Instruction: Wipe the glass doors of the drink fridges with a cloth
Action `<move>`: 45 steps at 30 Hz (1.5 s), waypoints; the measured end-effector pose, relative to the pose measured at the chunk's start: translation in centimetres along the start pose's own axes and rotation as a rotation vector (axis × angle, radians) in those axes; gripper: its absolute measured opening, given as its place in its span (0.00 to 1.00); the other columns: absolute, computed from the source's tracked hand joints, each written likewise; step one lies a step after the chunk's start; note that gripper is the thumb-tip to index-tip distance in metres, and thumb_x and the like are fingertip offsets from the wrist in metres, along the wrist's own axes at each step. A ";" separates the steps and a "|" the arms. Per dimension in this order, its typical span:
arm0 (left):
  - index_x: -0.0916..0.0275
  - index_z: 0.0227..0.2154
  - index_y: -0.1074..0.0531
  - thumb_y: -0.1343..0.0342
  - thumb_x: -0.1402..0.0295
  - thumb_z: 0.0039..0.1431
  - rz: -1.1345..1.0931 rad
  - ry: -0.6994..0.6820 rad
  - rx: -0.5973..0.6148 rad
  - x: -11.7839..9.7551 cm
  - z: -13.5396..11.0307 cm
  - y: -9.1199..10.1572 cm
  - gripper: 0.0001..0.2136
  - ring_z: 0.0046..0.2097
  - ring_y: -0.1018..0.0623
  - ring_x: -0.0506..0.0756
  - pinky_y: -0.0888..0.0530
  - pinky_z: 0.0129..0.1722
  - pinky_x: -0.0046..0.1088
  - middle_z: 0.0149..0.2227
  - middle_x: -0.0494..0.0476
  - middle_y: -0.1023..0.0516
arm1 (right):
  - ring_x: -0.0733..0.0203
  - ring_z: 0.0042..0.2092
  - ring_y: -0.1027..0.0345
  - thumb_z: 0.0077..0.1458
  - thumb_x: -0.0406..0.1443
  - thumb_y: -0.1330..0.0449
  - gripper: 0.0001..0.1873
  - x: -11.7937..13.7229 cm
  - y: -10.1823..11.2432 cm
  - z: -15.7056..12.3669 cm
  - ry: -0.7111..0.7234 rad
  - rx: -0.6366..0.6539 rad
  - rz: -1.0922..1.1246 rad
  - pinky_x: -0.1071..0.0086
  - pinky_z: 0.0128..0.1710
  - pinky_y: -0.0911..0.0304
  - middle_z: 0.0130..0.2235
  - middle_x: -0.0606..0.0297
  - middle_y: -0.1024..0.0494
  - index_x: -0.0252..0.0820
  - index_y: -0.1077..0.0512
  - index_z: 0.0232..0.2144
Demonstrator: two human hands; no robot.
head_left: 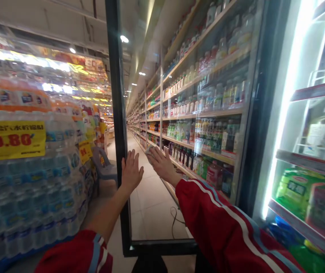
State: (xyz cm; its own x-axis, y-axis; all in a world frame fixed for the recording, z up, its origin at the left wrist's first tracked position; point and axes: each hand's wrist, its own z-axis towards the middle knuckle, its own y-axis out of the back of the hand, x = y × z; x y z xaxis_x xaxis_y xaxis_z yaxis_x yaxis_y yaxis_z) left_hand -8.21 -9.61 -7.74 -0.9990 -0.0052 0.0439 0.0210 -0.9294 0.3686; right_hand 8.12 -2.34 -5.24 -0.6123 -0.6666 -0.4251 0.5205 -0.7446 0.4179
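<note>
A glass cooler door (pixel 148 244) with a black frame stands swung open in front of me. My left hand (pixel 132 171) rests with its fingers spread on the glass, close to the door's left frame bar. Beside it, my right hand (pixel 161 163) lies flat against the pane with a small pale grey cloth (pixel 150 149) under its fingertips. Most of the cloth is hidden by the fingers. Red sleeves with white and blue stripes cover my arms, the left one pushed back.
Shrink-wrapped water bottles (pixel 31 189) are stacked at left with a yellow price sign (pixel 11 140). A grey plastic chair (pixel 104 165) stands behind the door. Lit cooler shelves (pixel 307 161) hold drinks at right. Through the glass appear long bottle shelves (pixel 202 113) and a dark cable (pixel 174 220).
</note>
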 end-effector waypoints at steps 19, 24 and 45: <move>0.70 0.58 0.44 0.53 0.68 0.57 0.024 0.009 -0.039 0.8 -0.2 1.7 0.26 0.66 0.49 0.62 0.56 0.62 0.50 0.63 0.71 0.46 | 0.52 0.65 0.56 0.62 0.35 0.52 0.23 2.6 -1.4 2.4 0.027 -0.031 0.034 0.45 0.63 0.64 0.63 0.58 0.43 0.44 0.41 0.58; 0.69 0.59 0.46 0.53 0.66 0.57 0.026 0.017 -0.070 1.7 -0.5 1.8 0.27 0.66 0.49 0.63 0.56 0.63 0.50 0.63 0.71 0.47 | 0.52 0.66 0.59 0.62 0.35 0.53 0.23 3.1 -1.1 5.2 -0.042 -0.041 0.038 0.44 0.63 0.64 0.65 0.59 0.46 0.45 0.42 0.59; 0.70 0.59 0.46 0.52 0.70 0.56 -0.032 -0.028 0.038 -1.4 -2.3 1.0 0.27 0.66 0.50 0.62 0.56 0.63 0.50 0.63 0.71 0.46 | 0.53 0.66 0.58 0.61 0.32 0.51 0.22 0.7 -0.7 -3.1 -0.024 0.011 0.008 0.45 0.63 0.67 0.63 0.57 0.42 0.45 0.39 0.57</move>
State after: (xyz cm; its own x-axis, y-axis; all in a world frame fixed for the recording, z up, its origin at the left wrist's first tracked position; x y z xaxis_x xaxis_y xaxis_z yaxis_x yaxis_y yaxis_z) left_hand -6.85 -11.41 -9.53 -0.9977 0.0351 0.0574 -0.0088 -0.9140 0.4055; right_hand 9.21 -2.40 -8.31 -0.6221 -0.6718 -0.4022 0.5193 -0.7384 0.4302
